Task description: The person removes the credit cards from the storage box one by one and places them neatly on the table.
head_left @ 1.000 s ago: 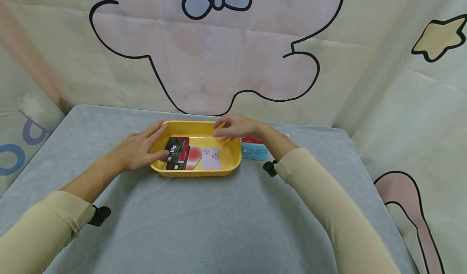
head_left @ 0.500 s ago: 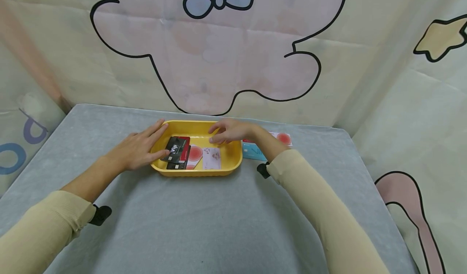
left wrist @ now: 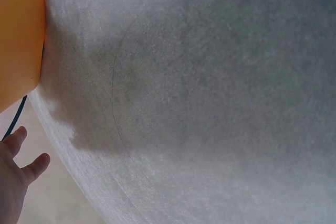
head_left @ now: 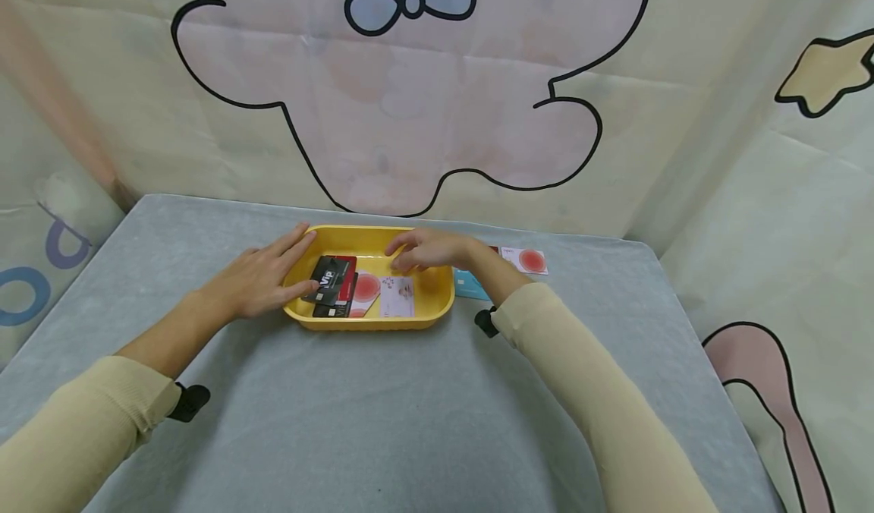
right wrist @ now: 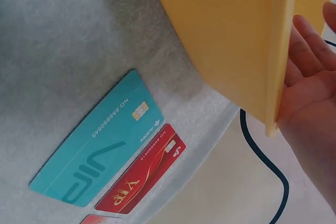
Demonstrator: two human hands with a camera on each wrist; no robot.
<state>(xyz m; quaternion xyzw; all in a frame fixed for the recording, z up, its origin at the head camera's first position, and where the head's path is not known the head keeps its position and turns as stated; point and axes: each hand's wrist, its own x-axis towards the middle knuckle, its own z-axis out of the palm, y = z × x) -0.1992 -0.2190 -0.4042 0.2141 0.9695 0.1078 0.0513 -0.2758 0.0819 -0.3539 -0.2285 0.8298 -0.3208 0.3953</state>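
Note:
A yellow plastic tray [head_left: 369, 325] sits on the table with several cards inside. Black VIP cards [head_left: 331, 279] overlap a red one at its left, beside a card with a pink circle [head_left: 365, 289] and a pale card with a small printed picture [head_left: 397, 297]. My left hand [head_left: 269, 274] rests on the tray's left rim with straight fingers. Over the right part of the tray hovers my right hand [head_left: 429, 250], its fingers loosely bent and no card visible between them. In the right wrist view its fingers [right wrist: 310, 51] reach over the tray wall.
Right of the tray lie a teal VIP card [right wrist: 105, 140], a red VIP card [right wrist: 142, 171] and a white card with a pink circle [head_left: 524, 260]. My right forearm covers part of them in the head view. Grey cloth [head_left: 375, 407] covers the table; a printed curtain [head_left: 410, 118] hangs behind.
My right hand has shifted slightly left and lower over the tray, uncovering the white card with the pink circle at right. My left hand stays on the rim.

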